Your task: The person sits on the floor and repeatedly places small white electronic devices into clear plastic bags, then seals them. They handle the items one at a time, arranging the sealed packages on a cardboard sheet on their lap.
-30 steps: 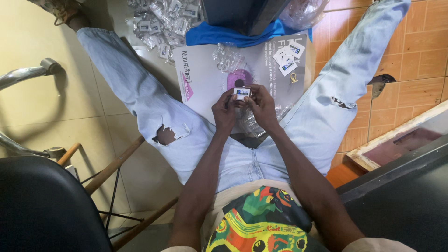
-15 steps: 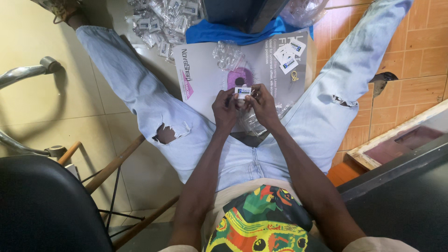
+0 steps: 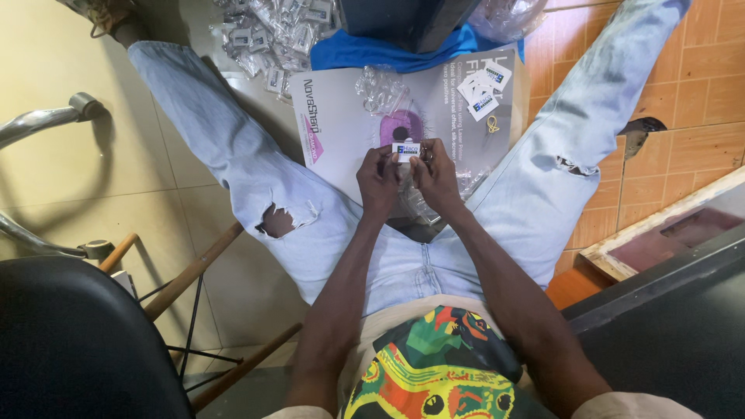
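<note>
Seen from above, the person sits with legs in pale blue ripped jeans (image 3: 256,178) spread wide, both hands meeting just above the centre of the view. The left hand (image 3: 378,181) and the right hand (image 3: 437,177) are curled close together, fingertips pinching a small white card with a blue printed patch (image 3: 407,149) between them, its face turned up; the card sits at 12 o'clock from the knuckles. Just beyond it, still toward 12 o'clock, lies a large flat grey cardboard sheet (image 3: 341,132) on the floor between the legs, bearing a purple round piece (image 3: 400,124) and crumpled clear plastic wrap (image 3: 380,89). At 1 o'clock from the hands, a few more small white cards (image 3: 483,89) rest on the sheet. At 11 o'clock, well apart, a heap of small clear-bagged items (image 3: 272,35) lies on the floor. A blue cloth (image 3: 372,50) lies at the sheet's far edge. A black chair seat (image 3: 70,341) fills the 8 o'clock corner.
</note>
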